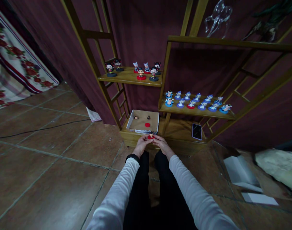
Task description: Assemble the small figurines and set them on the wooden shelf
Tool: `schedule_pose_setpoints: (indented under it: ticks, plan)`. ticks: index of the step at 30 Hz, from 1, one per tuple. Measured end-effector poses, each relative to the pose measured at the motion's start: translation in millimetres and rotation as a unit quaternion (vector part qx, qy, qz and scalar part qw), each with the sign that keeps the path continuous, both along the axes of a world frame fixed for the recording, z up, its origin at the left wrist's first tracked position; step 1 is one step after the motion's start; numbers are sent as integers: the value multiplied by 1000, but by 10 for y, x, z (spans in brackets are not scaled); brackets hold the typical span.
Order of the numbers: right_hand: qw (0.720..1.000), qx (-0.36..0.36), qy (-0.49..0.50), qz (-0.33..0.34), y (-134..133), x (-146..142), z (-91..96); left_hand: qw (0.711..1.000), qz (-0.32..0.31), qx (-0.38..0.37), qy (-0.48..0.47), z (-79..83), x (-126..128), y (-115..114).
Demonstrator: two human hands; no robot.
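Between my two hands is a small figurine [151,135] with dark hair on a red round base. My left hand [143,143] grips the base from the left, and my right hand [160,142] grips it from the right. Just beyond them, on the bottom shelf, sits a shallow cardboard box [142,112]. Inside the box lie a red disc [147,125], a small dark piece [148,117] and a small figurine part [136,118].
The wooden shelf unit [131,79] holds several figurines on its upper left board and several blue and purple ones [180,103] on the right board. A phone [197,131] lies at lower right. A clear horse ornament [219,19] stands on top. White cartons [243,172] lie on the floor.
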State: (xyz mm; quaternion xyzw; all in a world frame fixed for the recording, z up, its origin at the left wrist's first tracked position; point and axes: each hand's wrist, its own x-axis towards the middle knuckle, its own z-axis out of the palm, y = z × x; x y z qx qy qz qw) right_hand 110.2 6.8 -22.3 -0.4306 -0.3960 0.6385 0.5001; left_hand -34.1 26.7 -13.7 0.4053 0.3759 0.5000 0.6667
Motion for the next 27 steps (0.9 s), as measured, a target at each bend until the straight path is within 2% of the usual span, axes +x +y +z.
schedule_pose_setpoints:
  ticks: [13,27]
  plan:
    - [1000,-7,5,-10,23,-8,-21,997,51,35,48,20,22,-13]
    - [1000,-10,-6,-21,11,-10,8,998,41,24,33,18,15,-1]
